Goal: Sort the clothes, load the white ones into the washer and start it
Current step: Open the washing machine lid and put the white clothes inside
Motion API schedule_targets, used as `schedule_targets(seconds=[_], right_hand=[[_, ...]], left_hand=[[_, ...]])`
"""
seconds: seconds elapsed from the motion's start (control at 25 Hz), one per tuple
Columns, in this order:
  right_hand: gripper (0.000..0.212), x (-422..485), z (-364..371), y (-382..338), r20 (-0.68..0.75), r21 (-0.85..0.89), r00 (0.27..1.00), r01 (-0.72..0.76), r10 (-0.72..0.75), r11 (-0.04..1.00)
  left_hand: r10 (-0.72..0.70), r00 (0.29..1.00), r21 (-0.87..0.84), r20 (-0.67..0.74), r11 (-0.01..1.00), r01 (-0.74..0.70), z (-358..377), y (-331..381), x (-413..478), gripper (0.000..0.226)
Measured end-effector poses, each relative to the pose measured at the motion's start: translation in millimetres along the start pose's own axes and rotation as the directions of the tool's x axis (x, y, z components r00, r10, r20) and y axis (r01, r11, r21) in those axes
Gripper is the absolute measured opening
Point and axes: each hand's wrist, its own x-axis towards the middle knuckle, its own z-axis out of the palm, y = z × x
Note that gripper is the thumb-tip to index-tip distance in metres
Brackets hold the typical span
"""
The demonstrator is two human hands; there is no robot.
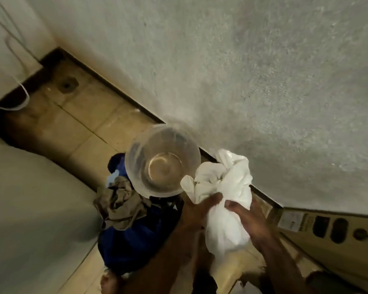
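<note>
White cloth (pixel 223 187) is bunched between both my hands. My left hand (pixel 197 211) has its fingers curled into the bundle's near-left side, and my right hand (pixel 245 219) wraps over its right side, fingers bent round the fabric. Just beyond my left fingertips stands a clear plastic basin (pixel 162 160), touching the cloth's edge. Left of my left hand lies a pile of blue clothes (pixel 134 240) with a khaki garment (pixel 120 205) on top, on the tiled floor (pixel 83 115).
</note>
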Motion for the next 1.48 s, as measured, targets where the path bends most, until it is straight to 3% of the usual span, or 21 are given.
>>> schedule_targets(seconds=[0.08,0.16,0.28,0.4,0.56,0.72,0.84,0.92,1.16,1.32,1.48], right_hand=[[0.057,-20.8,16.1,-47.2,0.029,0.002,0.996,0.088,-0.088,0.996],[0.048,-41.6,32.7,-97.5,0.008,0.005,0.982,0.189,-0.189,0.982],[0.057,-68.0,60.3,-164.7,0.053,0.019,0.941,0.332,-0.333,0.943],[0.057,-105.4,94.5,-228.4,0.079,0.084,0.909,0.402,-0.409,0.912],[0.067,-160.4,140.8,-300.4,0.139,0.164,0.882,0.428,-0.45,0.889],[0.056,-216.3,185.6,-352.4,0.236,0.126,0.78,0.567,-0.58,0.814],[0.072,-260.8,241.4,-381.2,0.333,0.127,0.685,0.648,-0.648,0.751],[0.081,-285.8,283.5,-389.1,0.386,0.137,0.626,0.687,-0.677,0.714],[0.074,-358.9,427.5,-354.2,0.583,0.217,0.465,0.701,-0.666,0.68],[0.075,-403.1,506.4,-309.3,0.726,0.209,0.397,0.65,-0.562,0.73],[0.083,-430.4,556.6,-269.3,0.772,0.142,0.401,0.647,-0.493,0.749]], left_hand=[[0.058,0.998,0.016,-0.014,0.998,-0.058,15.9,49.4,-26.7,0.046],[0.142,0.985,0.137,-0.094,0.982,-0.128,26.3,100.4,-51.1,0.045],[0.284,0.957,0.258,-0.062,0.931,-0.26,36.0,169.6,-84.3,0.039],[0.342,0.938,0.292,-0.045,0.903,-0.315,43.9,232.8,-129.3,0.052],[0.418,0.902,0.234,-0.107,0.893,-0.386,47.5,308.0,-190.1,0.027],[0.526,0.824,0.275,-0.212,0.841,-0.466,32.3,367.9,-255.2,0.061],[0.65,0.696,0.275,-0.305,0.76,-0.589,2.3,405.6,-308.1,0.075],[0.706,0.603,0.281,-0.371,0.705,-0.652,-25.7,422.0,-343.8,0.084],[0.743,0.378,0.251,-0.553,0.581,-0.774,-146.5,427.5,-457.4,0.073],[0.688,0.291,0.228,-0.665,0.558,-0.798,-223.5,403.3,-519.6,0.08],[0.646,0.232,0.212,-0.727,0.534,-0.819,-274.1,381.2,-559.7,0.074]])
